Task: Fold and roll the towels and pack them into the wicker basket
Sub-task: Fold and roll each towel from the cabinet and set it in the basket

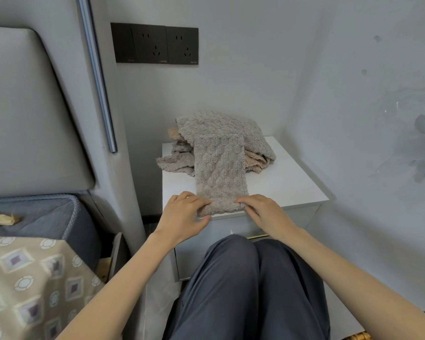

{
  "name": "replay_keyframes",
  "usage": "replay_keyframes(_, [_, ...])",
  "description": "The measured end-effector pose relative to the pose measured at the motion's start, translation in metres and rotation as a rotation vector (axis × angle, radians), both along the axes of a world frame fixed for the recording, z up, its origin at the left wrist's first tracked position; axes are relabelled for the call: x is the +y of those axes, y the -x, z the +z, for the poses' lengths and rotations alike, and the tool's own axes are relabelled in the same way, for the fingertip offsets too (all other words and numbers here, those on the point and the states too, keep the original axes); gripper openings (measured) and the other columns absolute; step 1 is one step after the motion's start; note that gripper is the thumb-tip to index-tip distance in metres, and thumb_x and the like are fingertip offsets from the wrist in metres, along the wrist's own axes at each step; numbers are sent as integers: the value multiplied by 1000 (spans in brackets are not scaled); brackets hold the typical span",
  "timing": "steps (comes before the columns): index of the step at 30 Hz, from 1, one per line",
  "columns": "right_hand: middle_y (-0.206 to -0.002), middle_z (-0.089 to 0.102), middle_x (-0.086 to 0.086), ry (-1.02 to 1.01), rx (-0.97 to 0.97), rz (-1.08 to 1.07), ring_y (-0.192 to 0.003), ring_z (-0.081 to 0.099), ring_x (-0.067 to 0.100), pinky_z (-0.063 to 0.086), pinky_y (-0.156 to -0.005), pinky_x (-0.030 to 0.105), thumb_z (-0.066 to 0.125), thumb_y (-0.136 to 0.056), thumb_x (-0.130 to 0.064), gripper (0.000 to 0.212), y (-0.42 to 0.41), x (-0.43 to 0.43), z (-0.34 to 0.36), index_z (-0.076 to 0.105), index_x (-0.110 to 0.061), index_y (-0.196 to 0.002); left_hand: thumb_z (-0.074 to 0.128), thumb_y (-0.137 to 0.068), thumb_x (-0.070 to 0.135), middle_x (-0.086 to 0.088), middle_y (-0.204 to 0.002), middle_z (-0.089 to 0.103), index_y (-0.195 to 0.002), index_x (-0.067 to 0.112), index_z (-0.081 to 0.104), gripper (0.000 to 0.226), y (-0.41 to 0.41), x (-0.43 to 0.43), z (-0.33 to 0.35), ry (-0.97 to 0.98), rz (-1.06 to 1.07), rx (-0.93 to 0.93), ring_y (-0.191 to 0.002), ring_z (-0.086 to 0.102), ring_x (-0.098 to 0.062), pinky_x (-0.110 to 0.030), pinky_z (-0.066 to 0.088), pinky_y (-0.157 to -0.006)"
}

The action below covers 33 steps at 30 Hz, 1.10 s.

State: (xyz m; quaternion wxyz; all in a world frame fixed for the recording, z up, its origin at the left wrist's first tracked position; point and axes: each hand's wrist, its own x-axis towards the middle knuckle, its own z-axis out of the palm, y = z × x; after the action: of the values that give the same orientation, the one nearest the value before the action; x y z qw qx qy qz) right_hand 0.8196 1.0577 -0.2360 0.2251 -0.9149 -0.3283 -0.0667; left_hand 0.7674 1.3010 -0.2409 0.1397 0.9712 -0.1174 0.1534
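Two hands are pinching the near end of a long folded grey towel [220, 168].

Both the left hand [183, 214] and the right hand [264, 213] are curling their fingers [198, 201] over the towel's end, which is bunching at the front edge of the white worktop [285, 185]; the left thumb is sitting under the fabric. The towel is lying flat as a narrow strip, running away from the person and overlapping a loose pile of towels [216, 123] at the back by the wall. A beige towel [255, 159] is peeking out from under the pile. The person's knees [243, 278] are resting close against the cabinet front, with a bed [35, 217] on the left.
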Motion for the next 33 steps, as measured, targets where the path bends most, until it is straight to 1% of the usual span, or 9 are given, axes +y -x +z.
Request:
replay_keyframes(5, [-113, 61, 2, 8, 84, -35, -105, 55, 14, 34, -84, 15, 48, -97, -12, 31, -3, -4, -1, 58, -21, -126, 51, -94, 40, 14, -120, 61, -125, 29, 58, 34, -1, 3, 1, 29, 28, 25, -119, 45, -11, -25, 31, -96])
replay_keyframes(9, [-86, 52, -8, -46, 144, -108, -96, 47, 10, 35, -73, 24, 50, -97, -19, 25, -6, -5, 4, 60, -21, -120, 47, -97, 33, 4, -106, 64, -107, 17, 61, 23, 0, 2, 5, 89, 79, 48, -109, 49, -18, -30, 35, -88])
replay_keyframes(14, [-70, 55, -8, -136, 297, -145, -70, 49, 10, 34, -63, 22, 55, -96, -19, 13, -14, -4, 18, 65, -12, -92, 46, -98, 34, -4, -89, 65, -93, 9, 59, 29, -4, 1, 13, 274, 126, 208, -92, 55, -23, -37, 43, -79])
replay_keyframes(16, [-68, 56, -7, -169, 378, -191, -66, 50, 10, 33, -58, 15, 55, -96, -23, 19, -15, -4, 21, 63, -9, -85, 49, -96, 37, -6, -85, 66, -89, 6, 60, 33, -7, 0, 13, 413, 159, 278, -86, 59, -24, -39, 46, -78])
replay_keyframes(20, [-73, 57, 4, -207, 424, -322, -69, 49, 16, 31, -59, 28, 55, -95, -32, 34, -19, 3, 16, 62, 1, -91, 52, -93, 44, -3, -80, 67, -89, 10, 63, 36, -14, -6, 10, 479, 286, 296, -81, 62, -22, -36, 47, -76])
replay_keyframes(25, [-82, 65, -4, -239, 318, -495, -81, 60, 17, 36, -61, 27, 59, -91, -42, 26, -19, 15, 7, 58, -16, -95, 54, -90, 51, 10, -81, 65, -88, 18, 66, 35, -18, -8, 9, 423, 396, 263, -86, 63, -16, -35, 49, -83])
replay_keyframes(28, [-89, 61, -3, -91, 179, -548, -91, 53, 20, 37, -61, 31, 56, -92, -42, 28, -14, 19, 8, 53, -17, -100, 55, -89, 52, 10, -80, 66, -86, 19, 65, 34, -18, -8, 8, 426, 406, 266, -86, 63, -16, -36, 49, -86])
replay_keyframes(31, [-105, 58, 2, 23, -136, -432, -102, 48, 23, 43, -75, 35, 58, -91, -20, 19, -7, 27, 14, 56, -13, -109, 56, -89, 50, 9, -82, 68, -86, 18, 66, 33, -20, -9, 8, 419, 407, 285, -88, 64, -18, -37, 48, -87])
replay_keyframes(33, [-114, 62, 5, 9, -241, -204, -107, 53, 26, 44, -88, 37, 60, -84, 2, 31, 2, 39, 15, 63, -9, -113, 56, -88, 48, 8, -83, 68, -85, 18, 66, 32, -22, -9, 9, 411, 412, 297, -89, 63, -18, -37, 47, -88])
